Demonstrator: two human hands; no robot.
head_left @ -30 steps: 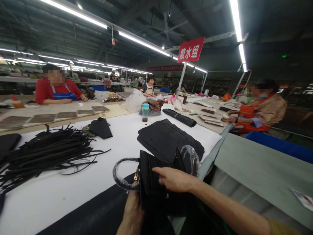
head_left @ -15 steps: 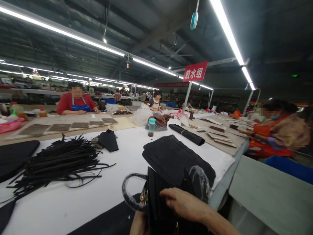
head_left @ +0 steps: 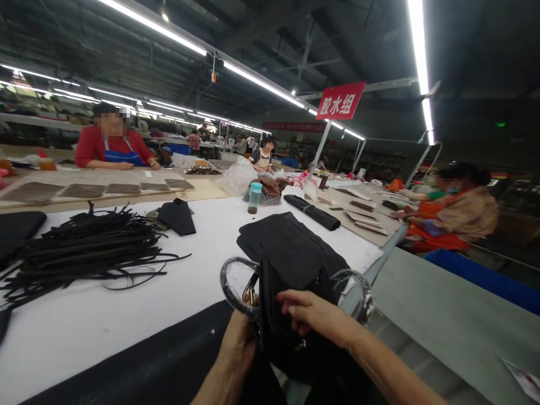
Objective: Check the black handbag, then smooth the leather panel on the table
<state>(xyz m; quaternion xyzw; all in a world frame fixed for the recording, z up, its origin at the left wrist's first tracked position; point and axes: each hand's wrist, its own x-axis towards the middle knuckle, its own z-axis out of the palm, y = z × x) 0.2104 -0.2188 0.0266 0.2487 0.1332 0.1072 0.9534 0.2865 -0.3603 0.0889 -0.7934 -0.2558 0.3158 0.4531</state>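
Note:
A black handbag with two plastic-wrapped loop handles stands at the near edge of the white table. My right hand lies across its top, fingers curled over the open mouth. My left hand grips the bag's left side below the gold clasp. Flat black panels lie just behind the bag.
A heap of black straps lies at the left, with a small black piece and a teal-capped bottle farther back. A person in red works at the far left, another in orange at the right. A blue bin stands at the right.
The view tipped up, then back down. My right hand's fingers curled from a point into a grip over the bag's top, and the bag turned so both handles show.

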